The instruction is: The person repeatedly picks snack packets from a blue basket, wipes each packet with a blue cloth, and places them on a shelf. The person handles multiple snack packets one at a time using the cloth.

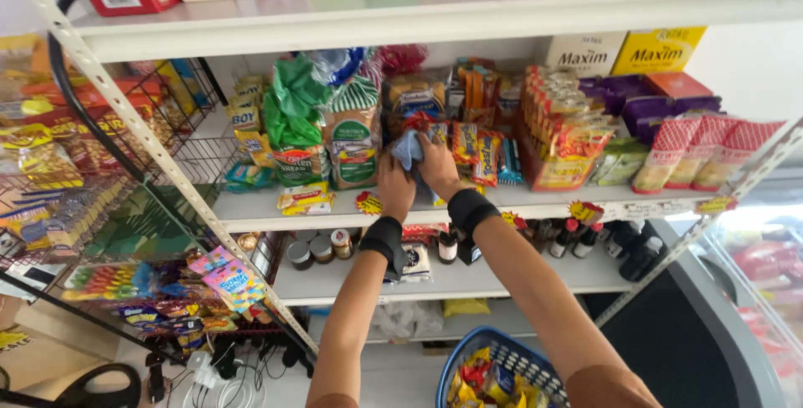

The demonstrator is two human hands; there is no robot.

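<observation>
From the head camera, everything is placed against the middle shelf, a white board on slotted uprights. Both arms reach up to its front edge, each wrist in a black band. The left hand and the right hand meet just above that edge, fingers curled and pressed together around a pale blue soft thing, which looks like a cloth or a thin pouch; the hands hide most of it, so I cannot tell which. It bunches and folds between the fingers, so I judge it light and limp, unlikely to break, best gripped by a gathered fold, not an edge.

On the same shelf, just left of the hands, stand bagged bread loaves with a green bag beside them. Just right of the hands hang small red and yellow snack packets, and further right a box of sachets and three red-checked bags.

Below the middle shelf, small jars and dark bottles stand in a row. Further below, near the person's right elbow, a blue basket holds wrapped sweets. Above the middle shelf, a higher board carries coloured boxes. Left of it, wire racks hold more packets.
</observation>
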